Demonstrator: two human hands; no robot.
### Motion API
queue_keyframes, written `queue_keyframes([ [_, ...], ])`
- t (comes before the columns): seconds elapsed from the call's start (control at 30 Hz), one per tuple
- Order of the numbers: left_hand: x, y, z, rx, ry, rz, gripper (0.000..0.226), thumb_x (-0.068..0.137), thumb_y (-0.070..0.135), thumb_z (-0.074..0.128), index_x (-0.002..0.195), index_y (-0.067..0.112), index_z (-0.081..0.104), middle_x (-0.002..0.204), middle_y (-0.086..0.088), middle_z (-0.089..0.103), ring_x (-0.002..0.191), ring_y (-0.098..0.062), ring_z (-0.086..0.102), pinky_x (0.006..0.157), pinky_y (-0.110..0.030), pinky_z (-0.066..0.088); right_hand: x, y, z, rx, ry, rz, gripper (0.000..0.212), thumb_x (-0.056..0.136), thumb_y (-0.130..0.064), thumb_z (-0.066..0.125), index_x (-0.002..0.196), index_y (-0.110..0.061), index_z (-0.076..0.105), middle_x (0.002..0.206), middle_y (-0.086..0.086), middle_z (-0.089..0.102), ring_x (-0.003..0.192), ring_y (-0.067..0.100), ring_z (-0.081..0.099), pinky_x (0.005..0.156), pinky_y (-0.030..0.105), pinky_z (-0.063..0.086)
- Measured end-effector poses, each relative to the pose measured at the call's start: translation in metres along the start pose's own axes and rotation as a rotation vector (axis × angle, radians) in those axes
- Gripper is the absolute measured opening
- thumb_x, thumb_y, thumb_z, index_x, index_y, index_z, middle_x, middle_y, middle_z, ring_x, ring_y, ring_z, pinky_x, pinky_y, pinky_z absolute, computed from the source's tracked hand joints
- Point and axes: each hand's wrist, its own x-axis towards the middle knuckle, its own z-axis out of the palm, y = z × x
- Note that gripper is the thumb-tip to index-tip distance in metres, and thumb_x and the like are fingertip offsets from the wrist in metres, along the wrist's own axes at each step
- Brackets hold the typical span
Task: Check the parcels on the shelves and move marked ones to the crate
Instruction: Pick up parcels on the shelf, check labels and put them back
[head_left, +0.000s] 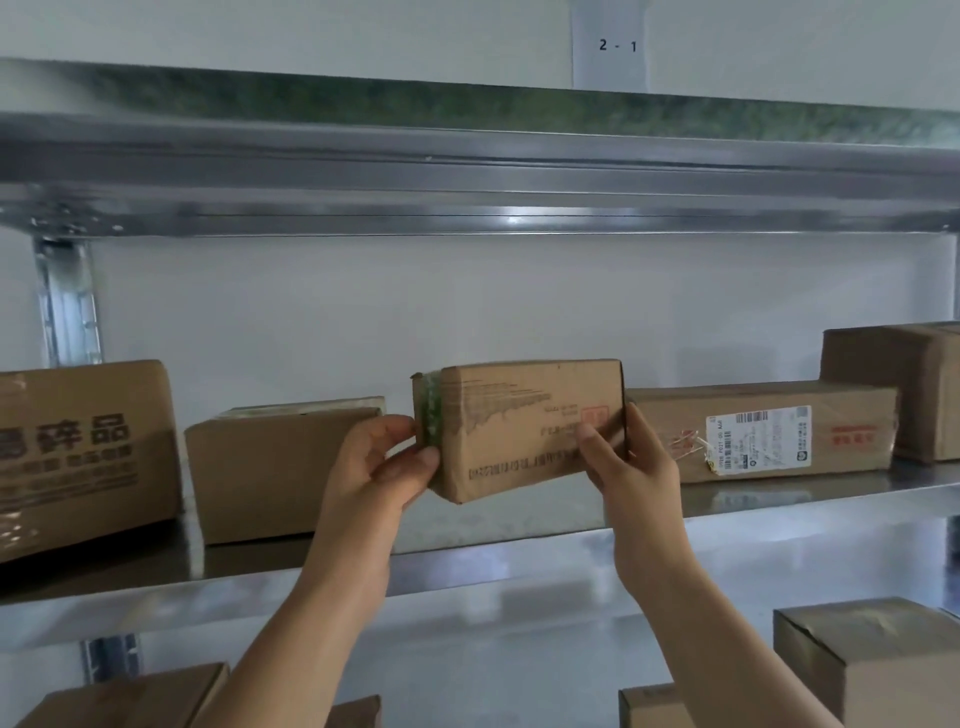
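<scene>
One steel shelf (519, 556) carries a large printed carton (83, 447) at left and a long labelled parcel (763, 431) at right. Between them a small cardboard parcel (519, 431) is held tilted over the shelf, the left hand (374, 467) pinching its taped end and the right hand (639, 467) gripping the other.

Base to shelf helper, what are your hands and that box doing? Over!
Left hand and right hand grip the small parcel by its ends. Parcel tilted over the shelf, red stamp on front. Nothing in the way.
</scene>
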Motion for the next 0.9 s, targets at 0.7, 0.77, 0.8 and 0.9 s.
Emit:
queue_keyframes([
  [0.7, -0.025, 0.018, 0.034, -0.024, -0.155, 0.118, 0.038, 0.087, 0.012, 0.073, 0.123, 0.021, 0.065, 0.109, 0.001, 0.076, 0.103, -0.014, 0.072, 0.076, -0.019, 0.056, -0.054, -0.058, 0.046, 0.173, -0.344, 0.138, 0.041, 0.087, -0.039, 0.070, 0.123, -0.021, 0.069, 0.116, 0.000, 0.077, 0.113, 0.016, 0.071, 0.104, 0.044, 0.052],
  [0.77, -0.027, 0.017, 0.037, 0.020, -0.166, 0.150, 0.042, 0.086, 0.009, 0.074, 0.126, 0.018, 0.063, 0.109, 0.001, 0.076, 0.102, -0.014, 0.072, 0.074, -0.015, 0.054, -0.054, -0.056, 0.048, 0.211, -0.282, 0.129, 0.034, 0.090, -0.030, 0.072, 0.121, -0.016, 0.069, 0.115, 0.008, 0.076, 0.112, 0.026, 0.071, 0.104, 0.052, 0.053],
  [0.8, -0.028, 0.016, 0.037, 0.048, -0.184, 0.162, 0.046, 0.086, 0.009, 0.075, 0.129, 0.019, 0.062, 0.110, 0.001, 0.075, 0.105, -0.013, 0.071, 0.076, -0.015, 0.054, -0.052, -0.054, 0.048, 0.233, -0.232, 0.124, 0.030, 0.092, -0.023, 0.070, 0.119, -0.013, 0.069, 0.113, 0.011, 0.076, 0.110, 0.031, 0.072, 0.101, 0.055, 0.054],
  [0.9, -0.032, 0.013, 0.036, 0.079, -0.220, 0.156, 0.056, 0.089, 0.022, 0.075, 0.141, 0.030, 0.054, 0.126, 0.011, 0.069, 0.121, -0.002, 0.060, 0.086, -0.014, 0.052, -0.046, -0.050, 0.041, 0.270, -0.075, 0.134, 0.019, 0.095, -0.010, 0.065, 0.113, -0.007, 0.070, 0.107, 0.016, 0.076, 0.103, 0.038, 0.072, 0.090, 0.055, 0.060],
])
